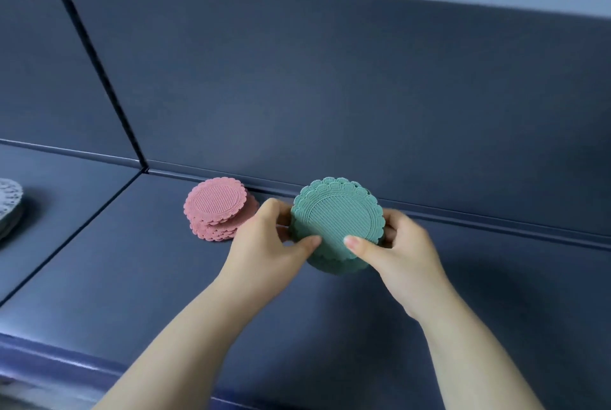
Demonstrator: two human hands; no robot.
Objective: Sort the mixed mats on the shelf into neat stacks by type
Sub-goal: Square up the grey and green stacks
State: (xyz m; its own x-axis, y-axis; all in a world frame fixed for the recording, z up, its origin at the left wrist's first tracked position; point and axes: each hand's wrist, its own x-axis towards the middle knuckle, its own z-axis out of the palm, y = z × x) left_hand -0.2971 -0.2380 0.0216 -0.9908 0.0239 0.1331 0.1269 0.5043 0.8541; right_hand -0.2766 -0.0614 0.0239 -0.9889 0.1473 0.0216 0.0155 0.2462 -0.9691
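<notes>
A stack of round green mats (337, 214) with scalloped edges is tilted up off the dark shelf (463, 294), gripped from both sides. My left hand (264, 244) holds its left edge, thumb on the face. My right hand (396, 251) holds the right edge, thumb pressed on the front. To the left, a stack of pink mats (220, 208) of the same shape lies flat by the back wall, slightly fanned out.
A pile of grey mats (10, 204) sits on the neighbouring shelf section at the far left, cut off by the frame. A dark upright back panel (330, 79) runs behind the shelf. A seam (82, 227) divides the two shelf sections.
</notes>
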